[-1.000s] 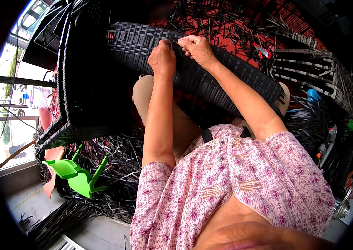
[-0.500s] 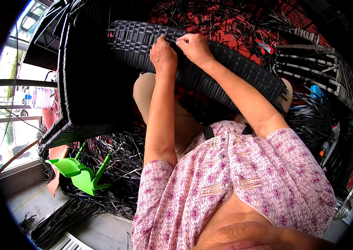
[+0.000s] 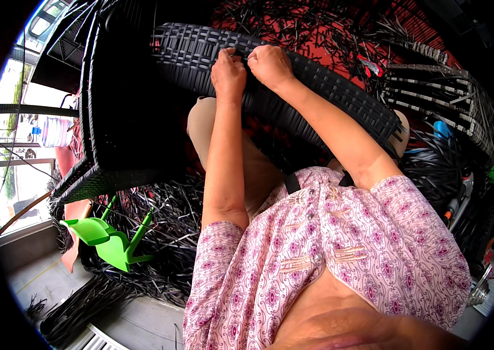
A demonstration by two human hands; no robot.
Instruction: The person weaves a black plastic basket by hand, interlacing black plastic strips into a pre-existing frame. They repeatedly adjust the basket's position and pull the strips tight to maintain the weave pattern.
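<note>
A long, curved panel of dark woven wicker strips (image 3: 328,79) lies across my knees. Both hands are on its upper face, close together near its middle. My left hand (image 3: 228,74) is closed, thumb and fingers pressed together at the weave. Just to its right, my right hand (image 3: 270,66) is curled into a near fist with its fingertips turned toward the left hand. What the fingers pinch is too small and dark to make out.
A tall black wicker frame (image 3: 88,111) stands at the left. Below it, a small green plastic chair (image 3: 119,248) lies among loose black strips (image 3: 165,233). A grey slatted woven piece (image 3: 433,93) and a red-handled tool (image 3: 370,66) are at the right. Red floor (image 3: 317,44) shows beyond the panel.
My right hand has curled tighter, its fingers drawn in from a more extended pinch. The left hand stays at almost the same spot on the weave.
</note>
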